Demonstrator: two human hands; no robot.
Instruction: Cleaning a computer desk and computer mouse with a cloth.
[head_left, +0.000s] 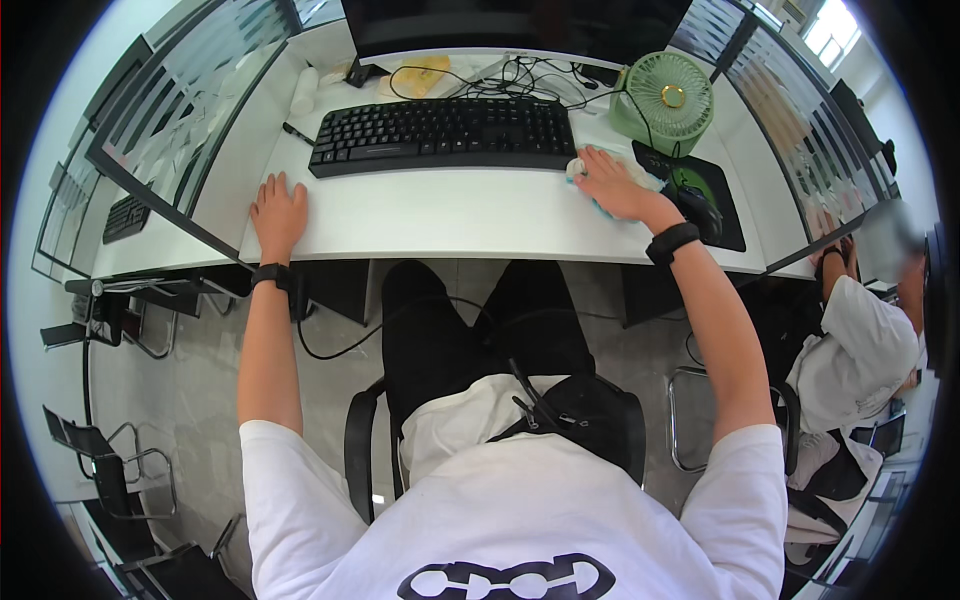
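My left hand (277, 214) lies flat on the white desk (435, 217), near its left front edge, with nothing in it. Over on the right, my right hand (616, 187) holds a crumpled white and light-blue cloth (639, 172) down against the desktop; the palm hides part of it. The cloth touches the right end of a black keyboard (442, 135) and reaches the edge of a mouse pad (729, 202). A black computer mouse (699, 214) sits on that pad, just right of my right wrist.
A green desk fan (664, 101) stands behind the pad. Tangled black cables (517, 82) lie under the monitor (517, 30), beside a yellow packet (424, 75). A black pen (298, 133) is left of the keyboard. Partitions flank the desk; another person (855, 352) sits at right.
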